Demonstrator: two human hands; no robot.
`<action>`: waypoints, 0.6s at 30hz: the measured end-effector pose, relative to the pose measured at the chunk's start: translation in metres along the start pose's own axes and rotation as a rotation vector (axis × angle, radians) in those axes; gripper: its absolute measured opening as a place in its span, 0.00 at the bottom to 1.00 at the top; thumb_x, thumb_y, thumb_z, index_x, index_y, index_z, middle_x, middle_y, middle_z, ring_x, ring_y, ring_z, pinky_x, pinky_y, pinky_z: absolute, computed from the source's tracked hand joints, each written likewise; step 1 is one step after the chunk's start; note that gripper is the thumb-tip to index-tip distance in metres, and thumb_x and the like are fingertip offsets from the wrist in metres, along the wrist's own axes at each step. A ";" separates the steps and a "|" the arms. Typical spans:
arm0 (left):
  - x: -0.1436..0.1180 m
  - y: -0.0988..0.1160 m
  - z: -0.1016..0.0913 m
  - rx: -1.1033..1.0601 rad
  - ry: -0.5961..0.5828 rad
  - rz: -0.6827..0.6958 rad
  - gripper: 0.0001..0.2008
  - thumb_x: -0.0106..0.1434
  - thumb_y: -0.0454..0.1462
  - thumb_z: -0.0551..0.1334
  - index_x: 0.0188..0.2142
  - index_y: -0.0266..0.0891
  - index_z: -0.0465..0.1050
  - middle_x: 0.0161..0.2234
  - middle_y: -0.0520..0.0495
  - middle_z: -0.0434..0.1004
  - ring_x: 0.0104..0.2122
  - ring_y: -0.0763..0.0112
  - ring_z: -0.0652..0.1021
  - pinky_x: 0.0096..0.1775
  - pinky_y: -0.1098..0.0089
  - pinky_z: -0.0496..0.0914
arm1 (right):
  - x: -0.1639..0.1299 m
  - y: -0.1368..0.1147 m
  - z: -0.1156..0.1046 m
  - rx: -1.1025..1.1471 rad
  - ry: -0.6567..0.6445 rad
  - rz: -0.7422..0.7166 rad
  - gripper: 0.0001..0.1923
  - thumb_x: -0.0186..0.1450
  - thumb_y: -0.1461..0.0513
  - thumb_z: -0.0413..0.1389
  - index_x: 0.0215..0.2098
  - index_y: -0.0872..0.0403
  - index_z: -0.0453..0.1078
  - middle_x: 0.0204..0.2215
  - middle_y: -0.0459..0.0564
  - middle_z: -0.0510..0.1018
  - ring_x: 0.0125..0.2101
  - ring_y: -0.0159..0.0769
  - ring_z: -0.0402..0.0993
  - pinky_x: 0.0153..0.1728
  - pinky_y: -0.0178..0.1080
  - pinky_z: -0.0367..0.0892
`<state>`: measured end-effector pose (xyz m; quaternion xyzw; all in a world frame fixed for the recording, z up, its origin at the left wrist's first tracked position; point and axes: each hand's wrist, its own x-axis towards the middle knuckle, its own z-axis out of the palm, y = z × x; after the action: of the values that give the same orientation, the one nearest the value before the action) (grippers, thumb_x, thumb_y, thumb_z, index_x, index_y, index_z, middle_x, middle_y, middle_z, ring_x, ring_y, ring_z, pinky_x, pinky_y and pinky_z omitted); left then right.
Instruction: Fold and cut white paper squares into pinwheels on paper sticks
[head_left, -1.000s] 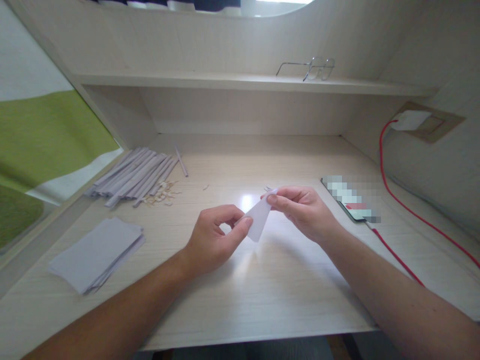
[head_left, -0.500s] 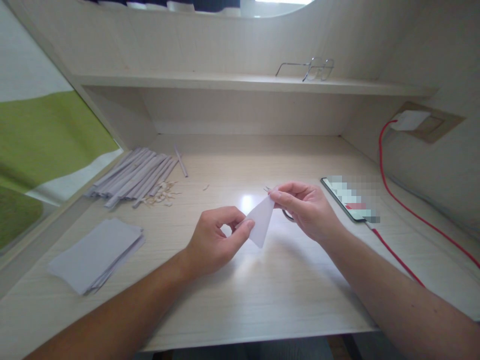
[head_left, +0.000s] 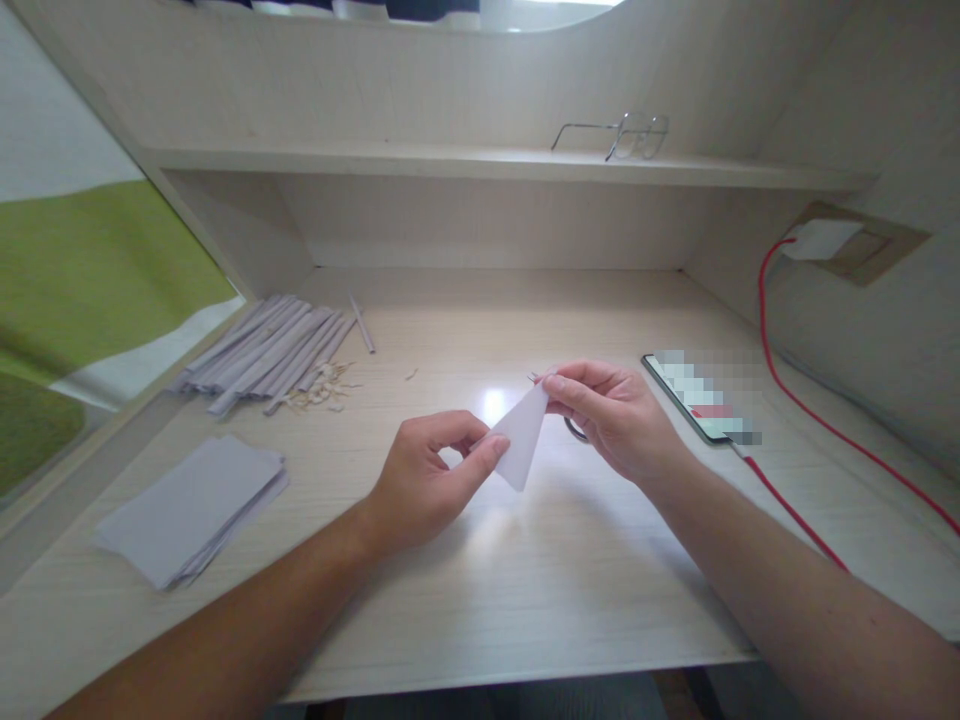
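A small sheet of white paper point(head_left: 523, 440), partly folded or rolled to a pointed shape, is held above the desk between both hands. My left hand point(head_left: 439, 470) pinches its left side between thumb and fingers. At the upper corner, my right hand point(head_left: 611, 415) grips the paper with thumb and forefinger. A dark curved ring point(head_left: 576, 431) shows under the right palm, and thin metal tips point(head_left: 532, 378) stick out past its fingers; they look like parts of small scissors, mostly hidden by the hand.
At the left lie a stack of paper sheets point(head_left: 191, 510), a pile of rolled paper sticks point(head_left: 262, 350) and several rubber bands point(head_left: 326, 387). A phone point(head_left: 690, 398) with a red cable point(head_left: 795, 515) rests at the right. Glasses point(head_left: 637, 137) sit on the shelf point(head_left: 450, 165).
Almost nothing differs. The right thumb has shifted slightly along the paper's upper corner, and the paper's lower tip sits a touch higher.
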<state>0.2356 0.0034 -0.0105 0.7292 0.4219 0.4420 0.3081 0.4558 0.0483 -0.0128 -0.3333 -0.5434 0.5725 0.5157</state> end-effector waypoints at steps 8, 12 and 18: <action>0.000 0.001 0.001 0.013 -0.008 0.015 0.12 0.65 0.36 0.65 0.24 0.36 0.76 0.22 0.51 0.76 0.23 0.76 0.73 0.27 0.75 0.65 | -0.002 -0.003 0.003 0.000 0.025 0.010 0.06 0.60 0.59 0.71 0.30 0.52 0.81 0.26 0.44 0.81 0.26 0.29 0.75 0.32 0.34 0.73; 0.000 0.000 0.001 0.011 -0.007 0.005 0.12 0.65 0.36 0.65 0.24 0.36 0.76 0.22 0.52 0.76 0.23 0.76 0.73 0.27 0.74 0.64 | -0.003 -0.004 0.002 -0.047 0.023 -0.019 0.05 0.61 0.60 0.71 0.30 0.52 0.82 0.25 0.43 0.81 0.24 0.27 0.72 0.31 0.34 0.71; 0.002 -0.003 0.003 -0.035 -0.068 -0.038 0.06 0.66 0.37 0.65 0.35 0.38 0.81 0.29 0.50 0.80 0.29 0.73 0.76 0.31 0.73 0.67 | -0.006 -0.009 0.009 -0.119 0.003 -0.015 0.04 0.61 0.61 0.70 0.29 0.52 0.82 0.25 0.44 0.82 0.26 0.29 0.74 0.31 0.34 0.70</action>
<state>0.2376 0.0064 -0.0136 0.7301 0.4170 0.4185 0.3434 0.4508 0.0389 -0.0033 -0.3602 -0.5780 0.5348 0.5001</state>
